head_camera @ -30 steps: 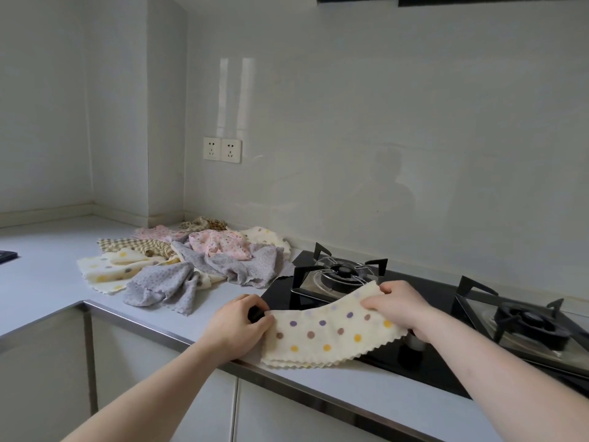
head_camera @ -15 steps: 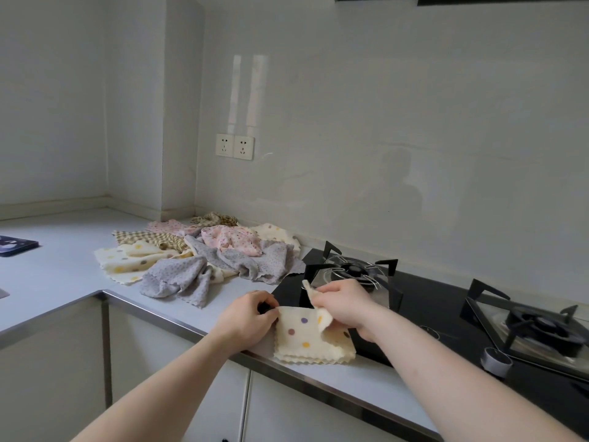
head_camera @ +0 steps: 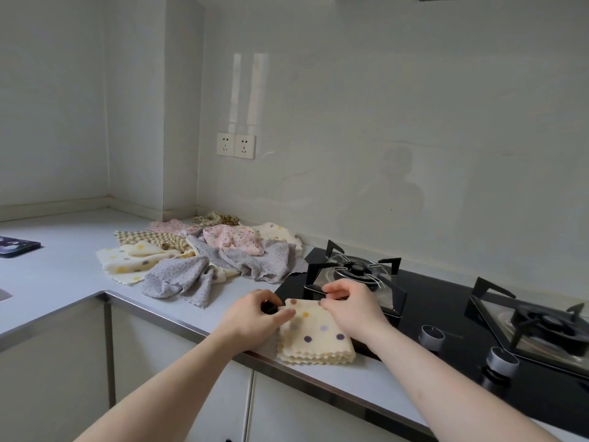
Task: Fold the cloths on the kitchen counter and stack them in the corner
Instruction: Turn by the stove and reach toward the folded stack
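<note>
Here, soft dotted cloth (head_camera: 315, 336) folded square, scalloped edges, between both hands.

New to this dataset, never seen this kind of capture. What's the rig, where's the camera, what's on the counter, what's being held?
There is no robot here: a person works with bare hands, and the single picture comes from a wide-angle camera worn on their head, looking forward and down. The left hand and right hand each pinch a far corner of a folded cream polka-dot cloth, which lies on the kitchen counter at its front edge, partly over the black gas hob. Further back, towards the wall corner, sits a loose pile of unfolded cloths: grey, pink, checked and more dotted ones. A dark flat object lies at the far left; I cannot tell what it is.
</note>
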`<state>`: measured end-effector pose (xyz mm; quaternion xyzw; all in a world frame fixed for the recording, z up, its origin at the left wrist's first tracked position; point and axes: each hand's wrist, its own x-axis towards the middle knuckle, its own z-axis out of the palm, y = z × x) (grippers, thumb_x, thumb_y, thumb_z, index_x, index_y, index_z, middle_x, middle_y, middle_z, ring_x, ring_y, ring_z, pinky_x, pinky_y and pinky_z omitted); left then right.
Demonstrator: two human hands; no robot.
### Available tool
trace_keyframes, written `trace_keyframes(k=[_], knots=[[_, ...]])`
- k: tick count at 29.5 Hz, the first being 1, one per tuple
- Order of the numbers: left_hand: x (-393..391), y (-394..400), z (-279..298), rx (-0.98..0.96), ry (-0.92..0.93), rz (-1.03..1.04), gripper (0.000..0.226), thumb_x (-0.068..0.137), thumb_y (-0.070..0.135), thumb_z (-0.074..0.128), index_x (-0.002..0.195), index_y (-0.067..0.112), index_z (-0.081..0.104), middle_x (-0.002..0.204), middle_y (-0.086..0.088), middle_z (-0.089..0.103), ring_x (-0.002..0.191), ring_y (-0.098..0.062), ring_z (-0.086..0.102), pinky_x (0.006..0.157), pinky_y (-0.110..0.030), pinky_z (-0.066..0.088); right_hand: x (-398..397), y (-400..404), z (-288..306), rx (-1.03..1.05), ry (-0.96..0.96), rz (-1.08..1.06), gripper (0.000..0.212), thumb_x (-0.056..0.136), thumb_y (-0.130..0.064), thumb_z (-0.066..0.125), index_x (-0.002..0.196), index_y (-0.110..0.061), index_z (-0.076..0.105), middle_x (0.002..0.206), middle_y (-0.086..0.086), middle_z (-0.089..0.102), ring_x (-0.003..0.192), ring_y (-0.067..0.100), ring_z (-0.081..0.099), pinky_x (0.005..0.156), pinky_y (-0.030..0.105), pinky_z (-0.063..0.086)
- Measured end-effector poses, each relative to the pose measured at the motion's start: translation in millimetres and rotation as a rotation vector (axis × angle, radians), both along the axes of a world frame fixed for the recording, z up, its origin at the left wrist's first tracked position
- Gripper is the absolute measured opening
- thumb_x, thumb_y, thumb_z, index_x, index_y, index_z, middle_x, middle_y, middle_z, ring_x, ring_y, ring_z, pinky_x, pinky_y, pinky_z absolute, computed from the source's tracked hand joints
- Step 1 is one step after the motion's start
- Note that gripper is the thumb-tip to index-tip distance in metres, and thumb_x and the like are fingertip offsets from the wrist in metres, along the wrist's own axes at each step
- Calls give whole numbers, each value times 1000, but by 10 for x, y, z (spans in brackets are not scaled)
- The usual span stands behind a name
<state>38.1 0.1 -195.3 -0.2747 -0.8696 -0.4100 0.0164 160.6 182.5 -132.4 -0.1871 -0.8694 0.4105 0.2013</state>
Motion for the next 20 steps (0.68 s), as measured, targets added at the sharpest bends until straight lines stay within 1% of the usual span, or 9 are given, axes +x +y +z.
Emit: trace_keyframes(k=[1, 3, 4, 8, 11, 13, 15, 17, 20], knots=[[10, -1, 1, -23, 10, -2, 53, 67, 78, 64, 100, 38, 69, 103, 21, 64, 97, -4, 62, 90, -32, 54, 9, 64, -41, 78, -14, -37, 28, 88, -24, 72, 115, -27, 69, 109, -9, 68, 98, 8, 65, 70, 19, 48], [17, -5, 5, -53, 22, -8, 55, 65, 76, 69, 105, 38, 68, 109, 21, 61, 101, -5, 61, 93, -31, 54, 23, 160, -133, 126, -86, -73, 37, 90, -31, 69, 126, -26, 61, 118, -9, 63, 97, 6, 62, 78, 20, 45], [18, -8, 8, -59, 27, -8, 56, 64, 76, 70, 106, 39, 68, 111, 21, 61, 103, -5, 60, 95, -31, 53, 25, 188, -176, 107, -123, -78, 41, 91, -35, 68, 130, -26, 59, 121, -7, 63, 95, 7, 62, 79, 20, 46], [18, -9, 18, -51, 34, -14, 56, 63, 77, 70, 104, 39, 69, 112, 22, 61, 103, -4, 60, 96, -31, 53, -27, 265, -243, -22, -155, -65, 51, 89, -41, 69, 136, -23, 58, 120, -7, 66, 113, 15, 63, 99, 33, 51], [0, -11, 24, -3, -13, -20, 57, 62, 82, 67, 97, 38, 71, 107, 22, 64, 101, -2, 61, 94, -32, 54, -84, 300, -224, -148, -176, 8, 50, 88, -28, 72, 135, -22, 59, 123, -2, 67, 109, 16, 65, 94, 33, 53], [-7, -17, 31, 13, -36, -22, 54, 63, 81, 67, 95, 38, 72, 104, 22, 66, 100, -2, 62, 94, -34, 54, -88, 301, -218, -215, -166, 67, 46, 86, -14, 73, 131, -19, 63, 115, -1, 71, 101, 14, 69, 83, 27, 55], [-4, -11, 35, 8, -37, -25, 51, 65, 77, 70, 97, 37, 72, 106, 22, 66, 103, -2, 62, 96, -35, 53, -60, 310, -238, -271, -118, 111, 40, 85, -3, 71, 123, -17, 69, 108, -1, 74, 97, 13, 72, 77, 23, 57], [2, -8, 29, 9, -41, -32, 53, 63, 77, 71, 100, 38, 72, 109, 22, 65, 105, -2, 61, 97, -34, 53, -25, 330, -278, -289, -51, 123, 33, 85, -1, 73, 113, -19, 74, 103, -2, 77, 97, 15, 73, 79, 26, 59], [3, -3, 32, 50, -25, -16, 62, 59, 83, 65, 104, 41, 72, 112, 21, 59, 109, -5, 59, 99, -35, 50, 3, 362, -371, -255, 63, 110, 25, 82, -10, 80, 101, -25, 75, 96, -7, 78, 94, 13, 74, 87, 36, 60]])
